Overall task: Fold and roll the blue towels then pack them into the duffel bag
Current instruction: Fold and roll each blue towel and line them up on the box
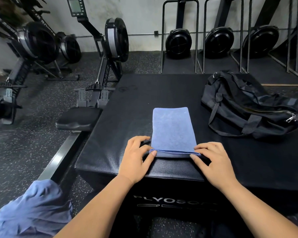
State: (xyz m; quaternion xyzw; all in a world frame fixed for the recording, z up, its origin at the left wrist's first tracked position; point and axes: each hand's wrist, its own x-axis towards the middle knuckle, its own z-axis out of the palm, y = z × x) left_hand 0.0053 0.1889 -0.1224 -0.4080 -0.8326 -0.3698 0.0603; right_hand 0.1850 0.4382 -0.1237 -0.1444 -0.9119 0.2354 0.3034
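Observation:
A blue towel (172,129), folded into a long strip, lies flat on the black padded box (162,93). Its near edge is turned over into a first thin roll. My left hand (136,158) pinches the left end of that rolled edge with thumb and fingers. At the right end my right hand (212,160) pinches it the same way. The black duffel bag (251,107) sits on the box to the right, slumped, its zipper partly open. More blue towel cloth (33,210) lies bunched at the lower left, beside my left forearm.
A rowing machine rail and seat (79,117) run along the box's left side. More rowers and upright stored machines (179,40) line the far wall. Speckled rubber floor (33,143) surrounds the box.

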